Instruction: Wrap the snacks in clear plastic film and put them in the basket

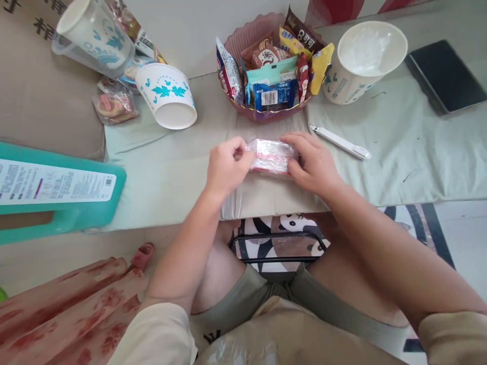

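Note:
A pink and white snack packet in clear wrap (272, 154) lies on the pale green tablecloth (399, 157) near the table's front edge. My left hand (227, 166) pinches the packet's left end with closed fingers. My right hand (314, 163) curls over its right end and presses it down. Just behind the packet stands a pink bowl (254, 31) filled with several wrapped snacks.
A white pen (340, 142) lies right of my hands. A white paper tub (363, 61) and a black tablet (445, 76) sit at back right. Two paper cups (167, 96) lie tipped at back left. A teal box (57, 195) juts in from the left.

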Motion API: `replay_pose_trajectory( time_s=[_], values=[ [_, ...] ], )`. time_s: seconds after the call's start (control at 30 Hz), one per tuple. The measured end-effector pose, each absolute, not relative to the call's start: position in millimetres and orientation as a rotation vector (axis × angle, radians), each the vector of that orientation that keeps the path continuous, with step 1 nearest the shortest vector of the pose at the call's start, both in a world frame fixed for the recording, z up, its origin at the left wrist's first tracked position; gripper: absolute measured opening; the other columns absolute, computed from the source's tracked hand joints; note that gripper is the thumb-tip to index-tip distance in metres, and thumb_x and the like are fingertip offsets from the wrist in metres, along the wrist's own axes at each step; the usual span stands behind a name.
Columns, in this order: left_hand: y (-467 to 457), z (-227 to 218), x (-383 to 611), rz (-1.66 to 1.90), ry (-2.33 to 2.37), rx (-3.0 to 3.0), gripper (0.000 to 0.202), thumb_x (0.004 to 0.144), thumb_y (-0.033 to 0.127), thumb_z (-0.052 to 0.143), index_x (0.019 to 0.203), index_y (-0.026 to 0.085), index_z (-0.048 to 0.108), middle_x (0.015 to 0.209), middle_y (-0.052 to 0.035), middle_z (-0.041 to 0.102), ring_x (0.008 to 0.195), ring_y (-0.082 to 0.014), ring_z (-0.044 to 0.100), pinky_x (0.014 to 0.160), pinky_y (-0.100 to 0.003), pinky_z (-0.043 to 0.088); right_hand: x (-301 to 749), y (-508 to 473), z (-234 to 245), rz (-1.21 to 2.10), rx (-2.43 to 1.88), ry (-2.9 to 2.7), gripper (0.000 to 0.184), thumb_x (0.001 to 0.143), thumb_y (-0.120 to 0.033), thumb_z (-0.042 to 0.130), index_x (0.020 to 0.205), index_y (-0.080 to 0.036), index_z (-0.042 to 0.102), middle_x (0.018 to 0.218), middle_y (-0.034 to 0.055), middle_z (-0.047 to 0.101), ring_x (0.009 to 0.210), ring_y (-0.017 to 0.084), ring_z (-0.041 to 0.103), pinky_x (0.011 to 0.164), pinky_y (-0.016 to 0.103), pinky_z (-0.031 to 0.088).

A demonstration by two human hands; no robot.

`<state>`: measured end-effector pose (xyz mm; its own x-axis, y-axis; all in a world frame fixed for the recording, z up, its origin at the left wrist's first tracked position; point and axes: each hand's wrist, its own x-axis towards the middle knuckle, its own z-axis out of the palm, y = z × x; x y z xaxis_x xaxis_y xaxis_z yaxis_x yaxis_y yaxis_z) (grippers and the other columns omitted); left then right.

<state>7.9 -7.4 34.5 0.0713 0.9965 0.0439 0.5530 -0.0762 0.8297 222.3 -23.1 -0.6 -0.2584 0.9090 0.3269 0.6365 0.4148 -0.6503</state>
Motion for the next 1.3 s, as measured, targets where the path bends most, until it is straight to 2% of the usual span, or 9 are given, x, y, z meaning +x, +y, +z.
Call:
replay_pose_trajectory(
  time_s=[0.13,0.3,0.53,0.73,0.9,1.0,1.07,1.13,1.3],
  values=[
    [1.3,29.4,-4.8,0.960,1.339,1.252,0.029,0.067,0.026,0.054,0.053,0.022,0.029,0.055,0.0026,0.021,0.049,-0.0088,0.023,0.046,-0.025,0.023,226.0,-22.1,-2.1,0.535,-1.263,-1.984,0.046,0.079,-0.012,0.052,0.119,-0.023,0.074,0.112,0.0117,0.072,0.105,0.029,0.068,0.095,0.047,0.054],
    [7.6,29.9,-12.6,0.964,1.418,1.091,0.025,0.058,0.022,0.050,0.049,0.021,0.026,0.054,0.0032,0.018,0.046,-0.0067,0.020,0.043,-0.022,0.020,227.1,-23.0,-4.2,0.507,-1.310,-1.932,0.023,0.088,-0.019,0.053,0.088,-0.023,0.076,0.089,0.0084,0.064,0.087,0.024,0.064,0.081,0.042,0.052],
    [8.7,35.0,-25.1,0.747,1.747,1.430,0.020,0.063,0.022,0.047,0.046,0.021,0.037,0.048,0.0012,0.033,0.052,-0.0115,0.035,0.050,-0.028,0.023,249.1,-20.5,0.6,0.509,-1.330,-1.791,0.014,0.081,-0.014,0.052,0.080,-0.025,0.062,0.098,0.0078,0.069,0.097,0.026,0.066,0.093,0.048,0.051],
    [9.2,44.4,-36.9,0.274,2.035,1.568,0.027,0.072,0.020,0.050,0.048,0.022,0.037,0.049,0.0009,0.035,0.056,-0.0142,0.037,0.057,-0.033,0.025,289.4,-18.5,-2.9,0.178,-1.574,-1.860,0.016,0.077,-0.013,0.055,0.072,-0.024,0.067,0.103,0.0112,0.073,0.113,0.036,0.062,0.105,0.062,0.041],
    [11.0,37.9,-44.2,0.521,2.058,1.744,0.009,0.072,0.021,0.065,0.080,0.022,0.060,0.073,0.0003,0.059,0.069,-0.0162,0.053,0.069,-0.031,0.042,291.1,-25.0,7.3,0.191,-1.623,-1.698,0.021,0.074,-0.012,0.048,0.071,-0.024,0.065,0.092,0.0080,0.073,0.101,0.028,0.066,0.098,0.051,0.050],
    [8.5,34.4,-41.0,0.789,1.739,2.059,0.021,0.079,0.025,0.066,0.099,0.023,0.064,0.105,-0.0047,0.071,0.101,-0.0209,0.064,0.093,-0.033,0.051,279.7,-31.7,19.3,0.273,-1.381,-1.703,0.024,0.081,-0.018,0.048,0.094,-0.025,0.066,0.107,0.0106,0.074,0.109,0.028,0.069,0.099,0.048,0.052],
    [5.5,33.3,-35.7,0.703,1.434,2.213,0.026,0.082,0.028,0.067,0.107,0.023,0.066,0.121,-0.0065,0.071,0.117,-0.0234,0.063,0.106,-0.037,0.049,270.7,-35.2,24.4,0.327,-1.284,-1.826,0.031,0.085,-0.028,0.054,0.114,-0.024,0.064,0.120,0.0134,0.073,0.117,0.032,0.068,0.103,0.051,0.052],
    [3.1,32.2,-31.0,0.561,1.258,2.243,0.032,0.084,0.030,0.068,0.115,0.021,0.068,0.128,-0.0077,0.070,0.121,-0.0247,0.064,0.109,-0.039,0.049,263.2,-37.0,25.5,0.372,-1.310,-1.995,0.041,0.084,-0.033,0.061,0.124,-0.024,0.062,0.114,0.0113,0.076,0.111,0.033,0.070,0.105,0.055,0.050],
    [2.7,29.2,-29.9,0.523,1.283,2.182,0.020,0.088,0.025,0.060,0.102,0.019,0.073,0.115,-0.0072,0.076,0.105,-0.0212,0.069,0.094,-0.034,0.054,261.9,-37.7,24.4,0.391,-1.302,-2.141,0.013,0.082,-0.022,0.057,0.089,-0.027,0.066,0.076,0.0012,0.071,0.079,0.024,0.069,0.100,0.051,0.051]
  ],
)
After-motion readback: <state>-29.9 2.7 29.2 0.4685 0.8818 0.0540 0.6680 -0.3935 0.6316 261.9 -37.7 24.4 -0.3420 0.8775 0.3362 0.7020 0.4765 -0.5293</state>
